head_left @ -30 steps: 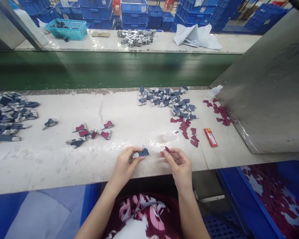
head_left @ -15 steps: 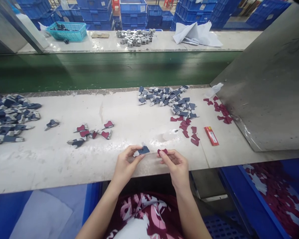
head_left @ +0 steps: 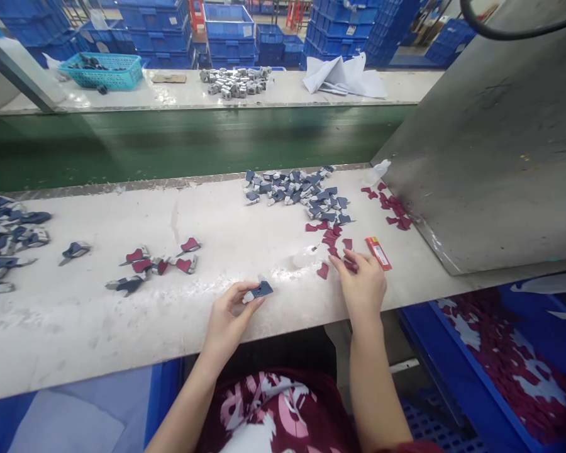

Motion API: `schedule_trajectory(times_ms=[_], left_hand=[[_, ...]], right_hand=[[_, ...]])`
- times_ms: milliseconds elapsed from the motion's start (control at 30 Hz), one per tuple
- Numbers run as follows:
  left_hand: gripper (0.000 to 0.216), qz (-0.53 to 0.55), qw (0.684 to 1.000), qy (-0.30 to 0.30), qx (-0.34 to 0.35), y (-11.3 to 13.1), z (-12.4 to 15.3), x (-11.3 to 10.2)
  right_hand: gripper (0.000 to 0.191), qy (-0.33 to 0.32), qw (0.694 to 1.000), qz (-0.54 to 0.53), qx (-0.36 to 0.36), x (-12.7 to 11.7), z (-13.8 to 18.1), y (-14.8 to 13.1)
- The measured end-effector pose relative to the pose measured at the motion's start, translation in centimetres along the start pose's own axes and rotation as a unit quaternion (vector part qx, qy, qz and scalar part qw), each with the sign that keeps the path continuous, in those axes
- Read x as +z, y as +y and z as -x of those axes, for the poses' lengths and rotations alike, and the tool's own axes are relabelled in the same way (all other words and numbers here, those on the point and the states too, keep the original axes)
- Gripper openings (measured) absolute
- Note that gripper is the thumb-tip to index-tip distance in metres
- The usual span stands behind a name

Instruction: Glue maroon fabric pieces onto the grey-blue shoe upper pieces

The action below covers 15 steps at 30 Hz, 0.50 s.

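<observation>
My left hand (head_left: 230, 311) pinches a small blue and grey piece (head_left: 259, 291) just above the near edge of the white workbench (head_left: 99, 314). My right hand (head_left: 362, 283) lies further right on the bench, fingers curled down onto a few dark red cut pieces (head_left: 332, 242). One red piece (head_left: 322, 271) lies just left of its fingertips. Whether those fingers grip one of the pieces is hidden.
A heap of blue and grey pieces (head_left: 297, 189) lies at the bench's far side, a larger heap (head_left: 4, 239) at far left, a few assembled ones (head_left: 155, 261) between. An orange lighter (head_left: 378, 253) lies beside my right hand. A steel panel (head_left: 490, 145) slopes at right; blue crates (head_left: 509, 371) below.
My right hand has left the spot beside my left hand and moved right and forward to the red pieces. The left hand still holds the blue piece. The view has shifted slightly.
</observation>
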<state>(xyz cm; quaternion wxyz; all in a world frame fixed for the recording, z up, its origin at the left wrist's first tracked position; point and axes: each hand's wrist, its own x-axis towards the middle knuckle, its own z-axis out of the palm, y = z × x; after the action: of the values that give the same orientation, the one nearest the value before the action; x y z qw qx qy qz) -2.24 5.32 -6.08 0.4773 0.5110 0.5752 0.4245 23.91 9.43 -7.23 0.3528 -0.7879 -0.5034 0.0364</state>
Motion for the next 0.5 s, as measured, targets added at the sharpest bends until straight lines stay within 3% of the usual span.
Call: schedule_trajectory(times_ms=[133,300,400,500], left_hand=[[0.018,0.01,1.0,-0.002,-0.004,0.2,0.3,0.1],[0.021,0.044,0.999,-0.002,-0.023,0.6,0.5,-0.1],[0.028,0.1,0.993,0.0,-0.06,0.6,0.7,-0.1],[0.035,0.147,0.984,-0.007,-0.098,0.8,0.9,0.0]], right_hand=[[0.038,-0.07,0.993,0.082,-0.056,1.8,-1.2,-0.1],[0.035,-0.094,0.976,0.152,-0.124,2.5,-1.5,-0.3],[0.032,-0.11,0.984,0.081,-0.114,0.9,-1.5,0.0],[0.031,-0.117,0.988,-0.088,-0.038,-1.6,0.3,-0.7]])
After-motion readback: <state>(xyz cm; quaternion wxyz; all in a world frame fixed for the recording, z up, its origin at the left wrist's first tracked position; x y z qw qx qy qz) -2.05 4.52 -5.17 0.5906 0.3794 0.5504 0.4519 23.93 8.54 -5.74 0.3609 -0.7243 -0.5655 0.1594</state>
